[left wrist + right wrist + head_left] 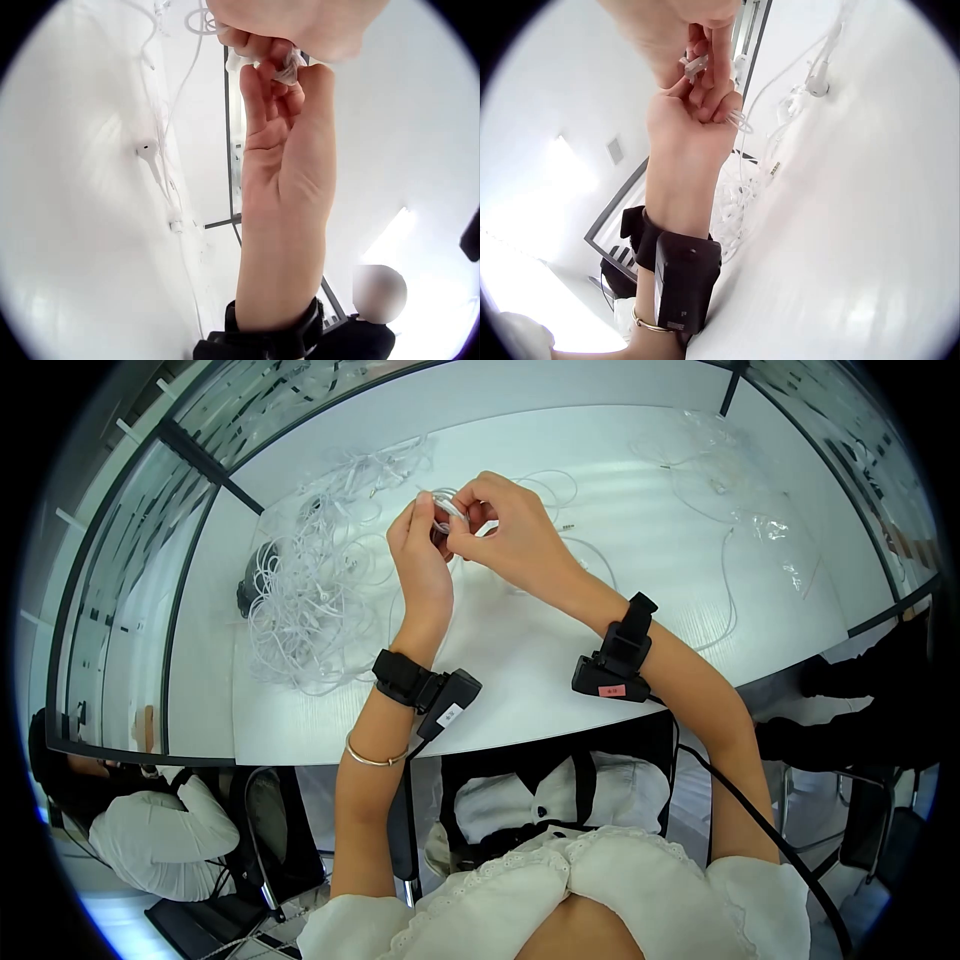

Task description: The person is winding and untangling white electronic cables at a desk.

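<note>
Both hands meet above the far middle of the white table (520,660). My left hand (420,555) grips a small coil of white earphone cable (447,503), its loops showing past the fingers in the right wrist view. My right hand (520,530) pinches the same bundle from the other side, fingertips close to the left ones. Between them a short white piece (695,66) of the bundle shows; the fingers hide the rest. Below the hands, a white earbud (148,150) with its cable lies on the table.
A tangled heap of white cables (300,620) covers the table's left side. Clear plastic bags (775,530) and a loose white cable (730,595) lie at the right. Partition panels (600,385) edge the table. Another person (160,830) sits at the left.
</note>
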Demonstrator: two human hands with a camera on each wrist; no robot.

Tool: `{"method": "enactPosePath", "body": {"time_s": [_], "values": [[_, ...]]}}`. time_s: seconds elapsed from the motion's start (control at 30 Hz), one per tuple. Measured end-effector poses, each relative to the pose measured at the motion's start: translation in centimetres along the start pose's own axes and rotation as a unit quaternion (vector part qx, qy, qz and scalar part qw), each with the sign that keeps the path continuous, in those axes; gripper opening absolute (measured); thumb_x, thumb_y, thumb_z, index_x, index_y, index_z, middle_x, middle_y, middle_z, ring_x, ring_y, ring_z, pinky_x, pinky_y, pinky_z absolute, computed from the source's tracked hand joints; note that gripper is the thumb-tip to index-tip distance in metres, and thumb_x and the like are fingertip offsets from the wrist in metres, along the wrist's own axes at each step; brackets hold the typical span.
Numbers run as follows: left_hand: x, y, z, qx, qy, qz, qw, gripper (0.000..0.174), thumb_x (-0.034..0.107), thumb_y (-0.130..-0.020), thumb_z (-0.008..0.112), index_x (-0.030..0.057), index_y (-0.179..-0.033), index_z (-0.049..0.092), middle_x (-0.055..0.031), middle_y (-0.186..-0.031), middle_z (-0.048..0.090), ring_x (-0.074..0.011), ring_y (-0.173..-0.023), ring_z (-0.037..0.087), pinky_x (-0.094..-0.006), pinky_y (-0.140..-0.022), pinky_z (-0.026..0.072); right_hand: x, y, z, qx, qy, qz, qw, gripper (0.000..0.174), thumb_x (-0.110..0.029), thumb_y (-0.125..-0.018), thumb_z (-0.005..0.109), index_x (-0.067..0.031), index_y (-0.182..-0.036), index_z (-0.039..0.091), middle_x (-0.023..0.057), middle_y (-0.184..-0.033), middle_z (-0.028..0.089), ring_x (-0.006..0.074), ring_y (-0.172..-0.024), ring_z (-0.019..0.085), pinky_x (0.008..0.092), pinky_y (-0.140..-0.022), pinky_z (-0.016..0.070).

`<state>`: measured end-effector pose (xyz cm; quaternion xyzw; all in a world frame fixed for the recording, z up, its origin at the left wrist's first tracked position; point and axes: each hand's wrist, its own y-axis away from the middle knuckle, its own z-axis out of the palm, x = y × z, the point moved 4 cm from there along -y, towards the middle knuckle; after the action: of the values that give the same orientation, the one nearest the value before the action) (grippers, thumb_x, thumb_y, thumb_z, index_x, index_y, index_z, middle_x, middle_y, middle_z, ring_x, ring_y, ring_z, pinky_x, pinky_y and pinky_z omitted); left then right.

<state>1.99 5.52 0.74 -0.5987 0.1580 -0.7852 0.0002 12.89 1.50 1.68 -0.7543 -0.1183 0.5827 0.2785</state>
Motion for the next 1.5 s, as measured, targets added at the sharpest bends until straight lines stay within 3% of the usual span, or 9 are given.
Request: {"method": "enactPosePath", "body": {"time_s": [0.13,0.23,0.33,0.6,0.9,0.97,1.07,1.27,1.5], "values": [[0.1,0.2,0.0,0.005,-0.006,0.017,1.000,0.036,0.031,-0.098,0.046,0.0090,-0.069,0.048,0.0061,-0.060,0.041,-0.0023,-0.052,0.030,-0.0216,-0.046,0.0224,-0.4,0.1,-0.2,-0.022,-0.007,0.017,1.000,0.016,-0.012,-0.080,0.063,0.0024,-0.084,0.057,0.0055,-0.076,0.053,0.0110,-0.064,0.052,0.0254,-0.055,0.0465],[1.1,0.5,0.3,-0.070,-0.070,0.119,0.988,0.032,0.022,-0.101,0.040,0.0010,-0.079,0.050,-0.0004,-0.071,0.050,-0.0055,-0.062,0.045,-0.0215,-0.059,0.0442,-0.7,0.0,-0.7,-0.054,-0.062,0.113,0.990,0.017,-0.014,-0.085,0.059,0.0024,-0.087,0.057,0.0046,-0.076,0.056,0.0085,-0.059,0.052,0.0231,-0.053,0.0456],[0.5,0.3,0.7,-0.124,-0.099,0.123,0.980,0.028,0.019,-0.101,0.040,-0.0010,-0.084,0.049,-0.0034,-0.078,0.052,-0.0080,-0.067,0.048,-0.0239,-0.070,0.0488,-0.2,0.0,-1.2,-0.080,-0.071,0.156,0.982,0.021,-0.019,-0.089,0.058,0.0018,-0.088,0.057,0.0048,-0.077,0.059,0.0076,-0.056,0.050,0.0215,-0.051,0.0402],[0.1,-0.5,0.0,-0.069,-0.140,0.147,0.977,0.031,0.018,-0.099,0.043,-0.0010,-0.076,0.049,-0.0036,-0.065,0.052,-0.0076,-0.061,0.046,-0.0256,-0.057,0.0408,-0.3,-0.1,-1.3,-0.069,0.076,0.041,0.994,0.027,-0.024,-0.088,0.058,0.0023,-0.087,0.059,0.0124,-0.084,0.059,0.0236,-0.073,0.057,0.0337,-0.066,0.0456],[0.6,0.0,0.3,-0.059,-0.085,0.087,0.991,0.033,0.021,-0.100,0.041,0.0021,-0.074,0.049,-0.0006,-0.067,0.049,-0.0074,-0.061,0.043,-0.0236,-0.057,0.0388,-0.8,0.2,-1.1,-0.072,0.060,0.041,0.995,0.026,-0.023,-0.087,0.058,0.0018,-0.081,0.060,0.0121,-0.080,0.057,0.0246,-0.071,0.057,0.0347,-0.063,0.0446],[0.6,0.1,0.3,-0.063,-0.074,0.066,0.993,0.034,0.021,-0.100,0.041,0.0025,-0.073,0.048,0.0001,-0.068,0.048,-0.0069,-0.062,0.042,-0.0229,-0.058,0.0383,-0.6,0.2,-1.1,-0.074,0.072,0.022,0.994,0.024,-0.023,-0.089,0.059,0.0001,-0.083,0.058,0.0081,-0.081,0.056,0.0179,-0.064,0.049,0.0309,-0.059,0.0402],[0.5,-0.1,0.1,-0.039,-0.077,0.081,0.993,0.032,0.022,-0.099,0.043,0.0049,-0.073,0.051,0.0032,-0.062,0.046,-0.0030,-0.053,0.034,-0.0214,-0.046,0.0270,-0.6,0.1,-0.9,-0.071,0.108,0.003,0.992,0.024,-0.023,-0.090,0.057,-0.0007,-0.083,0.056,0.0072,-0.079,0.055,0.0161,-0.061,0.046,0.0303,-0.056,0.0375],[1.5,0.1,-0.2,-0.053,-0.413,0.310,0.855,0.028,0.019,-0.099,0.042,0.0028,-0.076,0.048,-0.0093,-0.055,0.055,-0.0195,-0.045,0.052,-0.0329,-0.045,0.0383,-1.6,0.5,-0.5,-0.090,0.187,0.025,0.978,0.025,-0.021,-0.092,0.048,-0.0006,-0.078,0.054,0.0118,-0.066,0.054,0.0236,-0.059,0.049,0.0348,-0.057,0.0380],[0.3,-0.6,-0.3,-0.043,-0.238,0.170,0.955,0.033,0.019,-0.098,0.042,0.0015,-0.072,0.049,-0.0047,-0.055,0.049,-0.0127,-0.046,0.044,-0.0302,-0.048,0.0361,-1.3,0.4,-0.8,-0.131,0.171,0.045,0.976,0.025,-0.020,-0.091,0.047,0.0006,-0.080,0.057,0.0159,-0.078,0.060,0.0329,-0.073,0.057,0.0412,-0.064,0.0443]]}}
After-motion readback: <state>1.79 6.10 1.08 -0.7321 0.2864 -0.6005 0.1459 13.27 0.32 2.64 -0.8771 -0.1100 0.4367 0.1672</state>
